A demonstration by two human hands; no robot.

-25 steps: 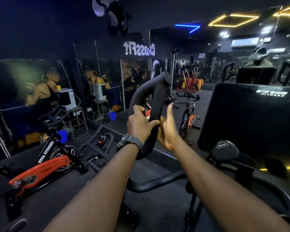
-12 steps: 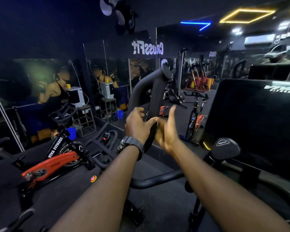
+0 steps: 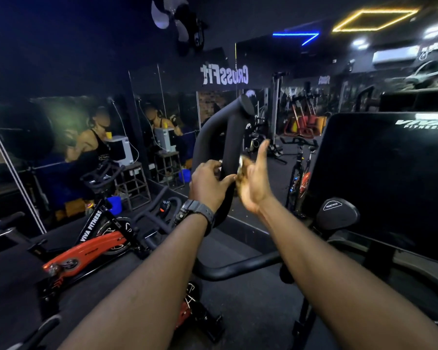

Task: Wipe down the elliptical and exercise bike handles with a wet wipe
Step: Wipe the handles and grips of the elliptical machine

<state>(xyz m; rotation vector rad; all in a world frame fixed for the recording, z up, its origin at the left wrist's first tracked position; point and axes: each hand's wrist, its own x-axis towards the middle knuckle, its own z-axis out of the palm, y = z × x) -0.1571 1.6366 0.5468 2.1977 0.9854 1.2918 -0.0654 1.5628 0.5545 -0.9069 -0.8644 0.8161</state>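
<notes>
I have both hands up on the black looped handle (image 3: 228,137) of the elliptical, which rises in the middle of my view and curves over at its top. My left hand (image 3: 209,184) grips the handle's lower stretch, fingers (image 3: 213,164) curled round it from the left and the thumb crossing its front; a dark watch (image 3: 196,213) sits on that wrist. My right hand (image 3: 254,181) lies against the handle's right side, palm toward the bar, thumb straight up and fingers stretched out. Something pale shows between that palm and the bar (image 3: 240,161), likely the wet wipe, though it is blurred and I cannot tell for sure.

To my right stands the elliptical's dark console panel (image 3: 379,178), lettered VIVA FITNESS. Low on my left is an orange and black exercise bike (image 3: 86,248), its handlebars (image 3: 101,173) well apart from my hands. A mirrored wall (image 3: 162,117) runs behind, with a second bike (image 3: 300,170) past the handle.
</notes>
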